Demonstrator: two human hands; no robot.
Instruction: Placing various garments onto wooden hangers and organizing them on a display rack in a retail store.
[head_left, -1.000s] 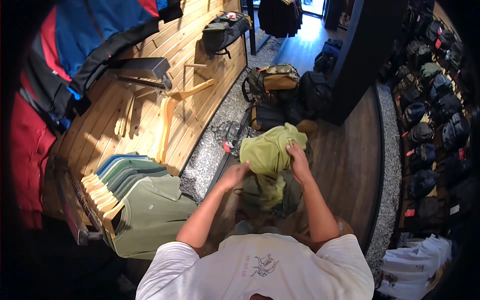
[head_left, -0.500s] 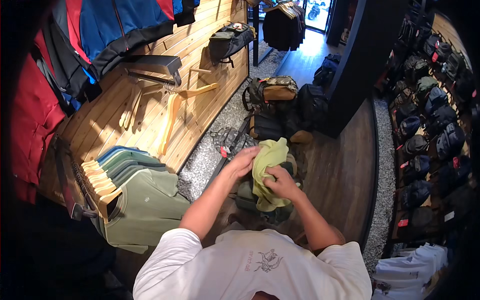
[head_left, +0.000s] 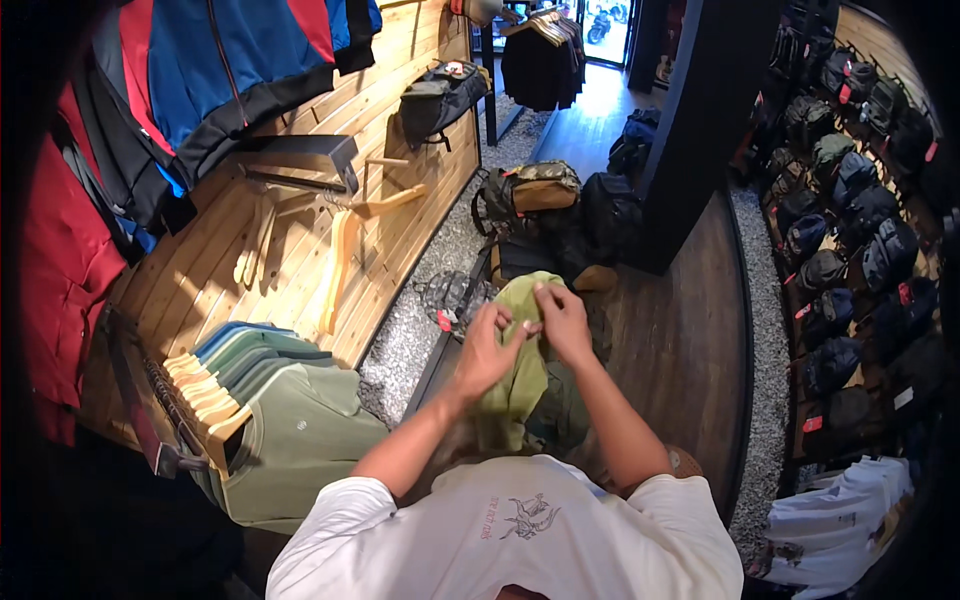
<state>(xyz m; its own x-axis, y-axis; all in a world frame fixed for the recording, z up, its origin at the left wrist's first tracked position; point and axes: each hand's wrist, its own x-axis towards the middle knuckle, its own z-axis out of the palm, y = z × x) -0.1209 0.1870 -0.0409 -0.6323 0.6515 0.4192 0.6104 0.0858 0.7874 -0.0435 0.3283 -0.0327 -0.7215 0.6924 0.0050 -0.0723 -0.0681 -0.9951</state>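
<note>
One yellow-green cloth (head_left: 518, 390): hung before the person's white shirt (head_left: 620, 530) | Right hand (head_left: 566, 325): fingers were pinched on its upper part | Left hand (head_left: 485, 352): fingers bent at its left edge, grip could not be told | Left: green shirts (head_left: 310, 430) hung | Ahead: backpacks (head_left: 545, 193) lay grouped

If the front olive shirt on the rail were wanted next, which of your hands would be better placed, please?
Probably the left hand: it is nearer the olive shirt; the right hand is farther across. Both are at the yellow-green cloth.
</note>
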